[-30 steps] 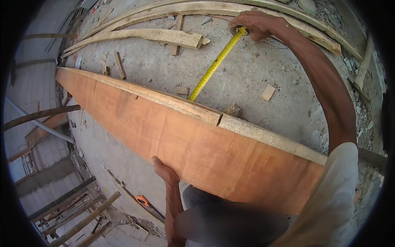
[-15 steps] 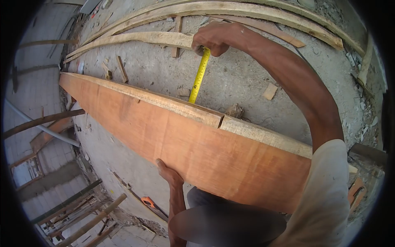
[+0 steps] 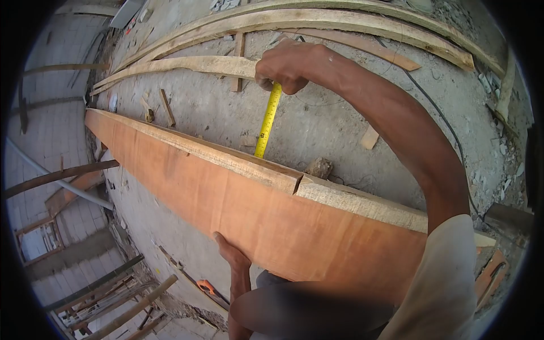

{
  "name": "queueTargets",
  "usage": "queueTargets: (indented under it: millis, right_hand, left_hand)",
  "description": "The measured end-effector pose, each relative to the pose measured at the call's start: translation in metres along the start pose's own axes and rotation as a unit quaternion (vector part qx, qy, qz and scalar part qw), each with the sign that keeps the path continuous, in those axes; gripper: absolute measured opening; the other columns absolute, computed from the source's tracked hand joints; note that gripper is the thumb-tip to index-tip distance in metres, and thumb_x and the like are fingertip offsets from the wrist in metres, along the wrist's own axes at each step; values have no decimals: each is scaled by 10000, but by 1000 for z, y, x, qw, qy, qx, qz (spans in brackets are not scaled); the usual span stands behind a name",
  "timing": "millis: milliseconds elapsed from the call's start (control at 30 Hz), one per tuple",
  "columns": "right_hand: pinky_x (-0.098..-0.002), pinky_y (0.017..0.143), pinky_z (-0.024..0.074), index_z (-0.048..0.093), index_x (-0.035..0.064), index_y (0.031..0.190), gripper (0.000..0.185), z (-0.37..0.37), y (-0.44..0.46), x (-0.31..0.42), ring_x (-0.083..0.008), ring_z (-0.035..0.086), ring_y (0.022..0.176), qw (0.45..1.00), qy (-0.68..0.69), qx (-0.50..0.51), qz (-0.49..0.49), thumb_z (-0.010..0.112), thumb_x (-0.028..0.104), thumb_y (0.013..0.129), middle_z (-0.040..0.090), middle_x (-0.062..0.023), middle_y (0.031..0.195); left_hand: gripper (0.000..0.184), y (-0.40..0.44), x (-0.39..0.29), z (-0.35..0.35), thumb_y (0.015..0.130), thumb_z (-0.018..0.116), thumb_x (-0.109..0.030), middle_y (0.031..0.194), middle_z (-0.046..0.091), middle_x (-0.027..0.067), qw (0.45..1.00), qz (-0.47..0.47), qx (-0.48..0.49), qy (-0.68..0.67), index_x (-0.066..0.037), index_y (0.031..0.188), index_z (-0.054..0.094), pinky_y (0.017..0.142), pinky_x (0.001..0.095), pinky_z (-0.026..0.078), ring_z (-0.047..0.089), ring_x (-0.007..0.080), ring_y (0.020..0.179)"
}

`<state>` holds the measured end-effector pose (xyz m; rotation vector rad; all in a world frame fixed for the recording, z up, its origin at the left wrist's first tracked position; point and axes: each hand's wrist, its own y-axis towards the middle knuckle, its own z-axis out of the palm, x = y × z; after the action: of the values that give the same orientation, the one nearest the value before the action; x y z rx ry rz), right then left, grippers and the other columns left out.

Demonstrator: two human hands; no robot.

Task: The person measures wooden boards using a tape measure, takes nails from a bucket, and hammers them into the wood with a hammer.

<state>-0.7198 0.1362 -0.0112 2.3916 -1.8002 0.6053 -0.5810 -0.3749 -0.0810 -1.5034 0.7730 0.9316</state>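
A long reddish plywood panel (image 3: 249,209), edged on top with pale wooden battens (image 3: 362,207), stands tilted across the view. At its lower edge my left hand (image 3: 233,255) grips it, thumb on the face and fingers hidden behind. My right hand (image 3: 286,63) is closed at the end of a timber beam (image 3: 209,66) on the far side. From under those fingers a yellow tape measure (image 3: 268,119) runs down behind the panel's top edge. The fist hides the tape's upper part, and whether it also grips the beam is unclear.
More long timbers (image 3: 317,17) lie at the back, with a thin plank (image 3: 362,48) beside them. Small wood scraps (image 3: 370,137) and a lump of rubble (image 3: 319,168) sit on the concrete floor. An orange-handled saw (image 3: 206,287) lies at lower left, near poles (image 3: 136,303).
The view has shifted a little, so the panel, timbers and tape appear slightly lower. Both hands keep their holds, and the tape still spans from my right hand to the panel.
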Motion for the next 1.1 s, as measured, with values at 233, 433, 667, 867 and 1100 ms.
queueTargets:
  millis: [233,433,667,867,1100]
  right_hand:
    - [-439,761,583,797,115,965,236,5,-3,-4,-254,750,801,1000,17,-15,-3,789,-26,776,785,-60,859]
    - [-439,743,576,804,119,968,245,9,4,-8,-227,745,807,999,32,2,4,771,-43,786,788,-49,867]
    - [-447,724,594,808,120,971,256,16,17,-20,-251,759,851,999,34,-5,-1,744,-57,798,793,-76,916]
    - [-434,714,599,811,126,969,263,15,18,-19,-256,766,861,999,44,2,13,739,-50,788,798,-72,925]
    - [-433,704,592,813,131,940,234,14,22,-17,-249,766,852,999,35,2,7,749,-33,785,801,-60,905]
  left_hand:
    - [742,-2,-4,7,1153,317,-590,1609,493,192,1000,-9,-8,16,-25,1632,347,1175,470,473,553,345,1412]
    - [799,3,-1,1,1140,302,-640,1664,418,199,1000,-22,16,16,-48,1675,269,1211,490,428,477,366,1481]
    - [793,7,2,-4,1128,308,-663,1623,473,192,999,-29,13,0,-71,1655,318,1157,494,492,540,356,1423]
    - [822,9,4,-7,1118,304,-690,1646,444,177,999,-20,33,14,-88,1678,275,1179,487,473,505,348,1456]
    - [837,8,0,-5,1113,285,-709,1656,431,166,998,-40,31,31,-100,1687,257,1186,479,465,486,336,1472]
